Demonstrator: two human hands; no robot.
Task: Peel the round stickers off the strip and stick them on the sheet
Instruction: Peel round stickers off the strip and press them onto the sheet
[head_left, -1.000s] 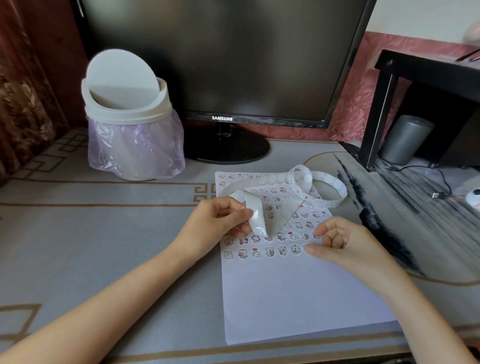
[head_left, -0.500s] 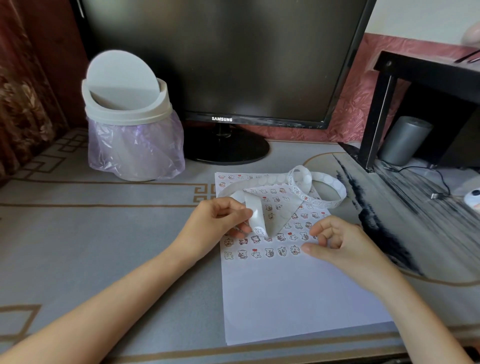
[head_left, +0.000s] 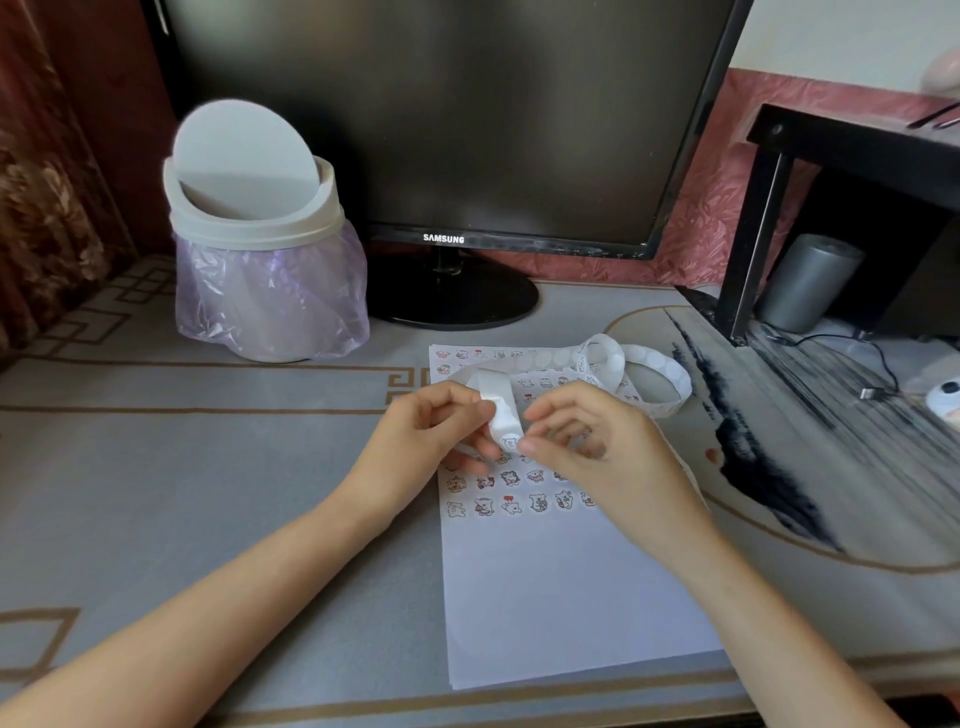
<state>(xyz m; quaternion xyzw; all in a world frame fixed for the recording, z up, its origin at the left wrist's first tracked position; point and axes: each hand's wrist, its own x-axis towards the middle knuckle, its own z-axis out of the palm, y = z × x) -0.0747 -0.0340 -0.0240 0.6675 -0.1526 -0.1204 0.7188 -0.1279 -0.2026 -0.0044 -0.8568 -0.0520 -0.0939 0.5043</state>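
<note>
White paper strip (head_left: 501, 410) is pinched in the left hand (head_left: 431, 457), its free end hanging over the sheet (head_left: 561, 597). Right hand (head_left: 597, 457), fingers curled, pinches a sticker (head_left: 510, 443) at that end. Behind, the strip loops across the sheet's far edge.

**A home desk corner**

This looks like a desk in a home. A dark Samsung monitor (head_left: 441, 119) stands at the back, a small swing-lid bin (head_left: 260, 234) with a purple liner sits beside it, a patterned mat (head_left: 156, 467) covers the desktop, and floral curtain fabric (head_left: 47, 208) hangs at left.
</note>
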